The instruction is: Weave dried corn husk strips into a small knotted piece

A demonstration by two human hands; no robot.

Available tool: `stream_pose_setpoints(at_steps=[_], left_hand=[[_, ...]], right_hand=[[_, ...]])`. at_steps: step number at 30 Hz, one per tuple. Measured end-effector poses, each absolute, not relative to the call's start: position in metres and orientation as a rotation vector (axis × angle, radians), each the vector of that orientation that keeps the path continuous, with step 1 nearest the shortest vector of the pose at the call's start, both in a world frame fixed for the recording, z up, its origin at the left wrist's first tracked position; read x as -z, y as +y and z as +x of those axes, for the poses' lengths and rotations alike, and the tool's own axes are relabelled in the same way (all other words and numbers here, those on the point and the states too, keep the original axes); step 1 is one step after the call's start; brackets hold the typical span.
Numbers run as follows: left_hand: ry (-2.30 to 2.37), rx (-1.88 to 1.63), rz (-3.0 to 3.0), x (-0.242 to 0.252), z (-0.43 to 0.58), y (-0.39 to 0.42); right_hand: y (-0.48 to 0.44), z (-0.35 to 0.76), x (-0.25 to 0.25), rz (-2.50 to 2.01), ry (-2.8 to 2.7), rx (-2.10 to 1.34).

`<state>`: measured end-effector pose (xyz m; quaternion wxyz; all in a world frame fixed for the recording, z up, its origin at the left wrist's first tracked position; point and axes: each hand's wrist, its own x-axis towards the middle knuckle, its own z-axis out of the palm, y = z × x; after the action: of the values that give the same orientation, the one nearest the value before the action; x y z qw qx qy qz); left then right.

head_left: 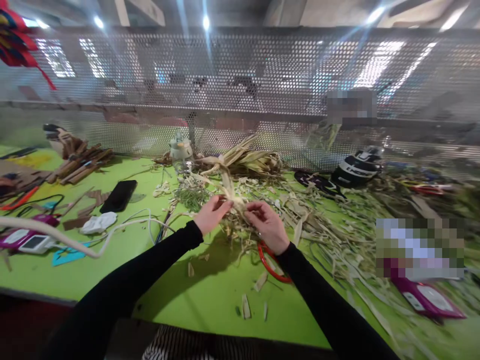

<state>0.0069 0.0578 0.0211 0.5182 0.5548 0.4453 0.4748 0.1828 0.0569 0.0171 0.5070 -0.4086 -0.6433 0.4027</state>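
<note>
A pale dried corn husk stands up from between my two hands above the green table. Its upper strip bends over at the top, and frayed shreds hang below. My left hand is closed, thumb and fingers pinching the husk from the left. On the other side, my right hand curls its fingers at the husk's lower edge, thumb and forefinger together. The red loop of a handle lies beneath my right wrist, the rest of that tool hidden. Behind the hands rests a heap of dry husks.
A perforated metal screen closes off the back. Leftward lie a black phone, a crumpled tissue, a white cable and a purple device. Husk scraps cover the right side, near another purple device. A bottle stands behind.
</note>
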Motion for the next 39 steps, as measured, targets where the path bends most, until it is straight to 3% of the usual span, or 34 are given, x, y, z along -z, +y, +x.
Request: stream_pose_setpoints(at_steps=[5, 11, 15, 25, 32, 39], left_hand=[[0.989, -1.164, 1.4, -0.025, 0.025, 0.061], [1.385, -0.999, 2.385, -0.037, 0.027, 0.045], [1.561, -0.797, 2.663, -0.04, 0.037, 0.039], [1.343, -1.034, 2.465, -0.036, 0.038, 0.046], [1.239, -0.731, 2.227, -0.052, 0.037, 0.045], [1.098, -0.936, 2.134, -0.053, 0.045, 0.038]], right_hand=[[0.047, 0.18, -0.028, -0.971, -1.632, -0.832], [0.045, 0.188, -0.043, -1.167, -1.612, -0.688], [0.043, 0.189, -0.048, -1.161, -1.588, -0.731], [0.043, 0.197, -0.05, -1.136, -1.55, -0.832], [0.041, 0.2, -0.051, -1.04, -1.43, -1.0], [0.039, 0.19, -0.041, -0.897, -1.23, -1.201]])
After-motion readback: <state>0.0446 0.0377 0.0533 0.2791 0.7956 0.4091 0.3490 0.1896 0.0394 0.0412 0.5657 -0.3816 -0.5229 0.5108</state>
